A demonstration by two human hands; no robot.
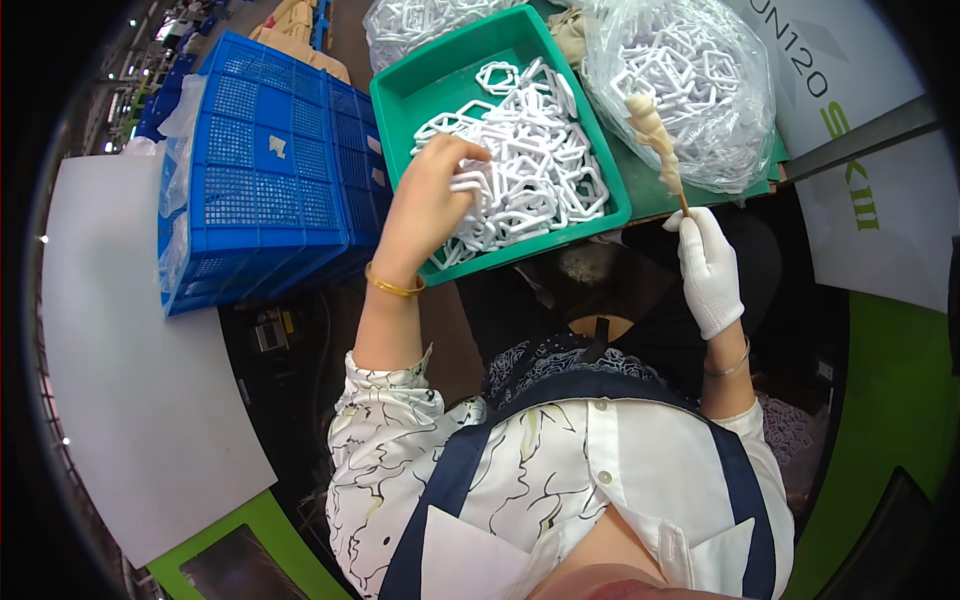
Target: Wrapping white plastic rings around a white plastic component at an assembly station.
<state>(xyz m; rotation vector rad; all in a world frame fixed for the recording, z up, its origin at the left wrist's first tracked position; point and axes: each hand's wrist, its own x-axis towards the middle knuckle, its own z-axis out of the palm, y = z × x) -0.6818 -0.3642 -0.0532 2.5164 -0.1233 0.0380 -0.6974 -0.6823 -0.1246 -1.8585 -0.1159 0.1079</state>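
Observation:
My bare left hand reaches over the left side of a green plastic tray. Its fingers are apart and bent, among a heap of white plastic rings, angular in outline. White pieces show between the finger and thumb; none is clearly gripped. To the right of the tray, my right hand, in a white glove, is closed on the lower end of a thin wooden stick. A lumpy cream-coloured material is wrapped round the stick's upper part, which points up and slightly left.
Blue mesh-sided crates stand left of the tray. A clear plastic bag full of similar white rings sits at the tray's right, and another bag lies behind it. White and green panels border the right side.

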